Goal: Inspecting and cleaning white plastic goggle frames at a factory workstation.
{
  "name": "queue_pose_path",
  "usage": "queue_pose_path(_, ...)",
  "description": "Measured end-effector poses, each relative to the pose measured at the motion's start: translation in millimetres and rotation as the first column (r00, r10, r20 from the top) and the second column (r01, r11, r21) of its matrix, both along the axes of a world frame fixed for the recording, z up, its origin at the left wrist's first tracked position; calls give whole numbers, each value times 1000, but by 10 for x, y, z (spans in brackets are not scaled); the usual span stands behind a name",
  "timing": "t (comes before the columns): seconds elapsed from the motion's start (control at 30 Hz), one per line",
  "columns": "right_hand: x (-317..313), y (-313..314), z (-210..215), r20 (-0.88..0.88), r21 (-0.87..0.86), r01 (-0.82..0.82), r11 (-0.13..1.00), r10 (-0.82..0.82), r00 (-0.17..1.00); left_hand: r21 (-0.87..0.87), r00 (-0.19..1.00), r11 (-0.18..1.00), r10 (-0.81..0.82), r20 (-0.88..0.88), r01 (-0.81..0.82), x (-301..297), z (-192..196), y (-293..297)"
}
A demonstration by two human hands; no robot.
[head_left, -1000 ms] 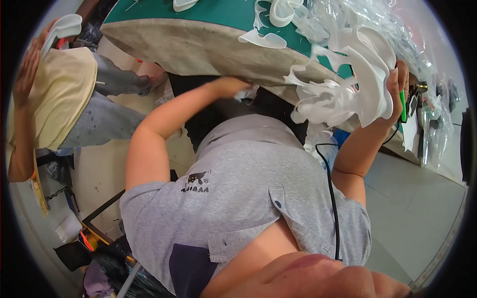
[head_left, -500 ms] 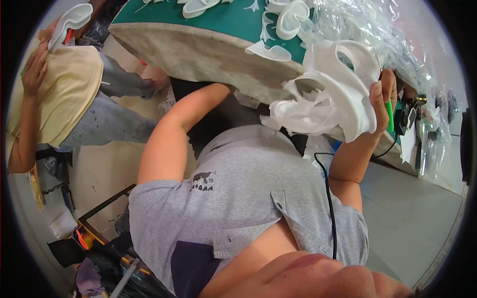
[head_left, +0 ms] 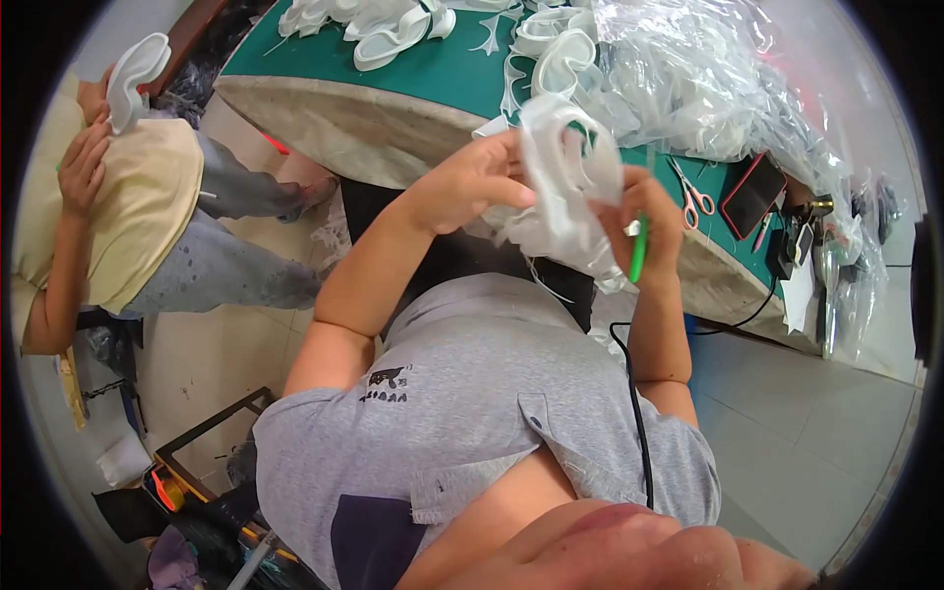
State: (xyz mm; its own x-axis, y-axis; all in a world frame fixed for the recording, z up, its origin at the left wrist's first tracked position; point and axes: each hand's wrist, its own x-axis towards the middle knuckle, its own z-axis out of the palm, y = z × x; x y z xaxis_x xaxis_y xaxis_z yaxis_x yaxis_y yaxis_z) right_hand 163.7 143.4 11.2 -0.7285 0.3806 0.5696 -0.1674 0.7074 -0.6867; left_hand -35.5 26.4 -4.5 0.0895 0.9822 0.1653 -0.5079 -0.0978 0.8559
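A white, see-through moulded piece with a goggle-like outline is held up in front of me, blurred by motion. My left hand is at its left edge, thumb on the near side and fingertips partly hidden behind it. At its right edge, the curled fingers of my right hand grip the same piece. A green-handled tool sticks out of that hand; its working end is hidden. Thin white scraps hang beneath the piece, close to the table edge.
More white moulded pieces lie on the green-topped table. Clear plastic bags pile up at the right. Pink-handled scissors and a phone lie beside them. A co-worker at left holds a similar white piece.
My left hand has come up from below the table edge to the white piece. My right hand has moved left and lower with the piece, uncovering the scissors and phone.
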Motion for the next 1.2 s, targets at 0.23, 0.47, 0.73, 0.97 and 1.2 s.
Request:
queue_pose_path(0.23, 82, -32, -274, -200, -486, -166, 858, 76, 977, -218, 938, 932, 322, 132, -289, 254, -106, 45)
queue_pose_path(0.47, 4, -154, -158, -123, -80, 41, 996, -51, 991, -198, 864, 846, 503, -15, -495, 405, -180, 61)
queue_pose_path(0.73, -46, -170, -184, -139, 285, 128, 950, -91, 986, -161, 852, 842, 481, -207, -515, 468, -33, -68)
queue_pose_path(0.97, -81, -85, -271, -54, -132, 215, 968, -223, 973, -173, 960, 980, 138, 245, -96, 351, -40, -114)
queue_pose_path(1.2, 84, 112, -221, -281, -773, -230, 591, 6, 960, -111, 971, 984, 159, 179, -140, 389, 11, -84)
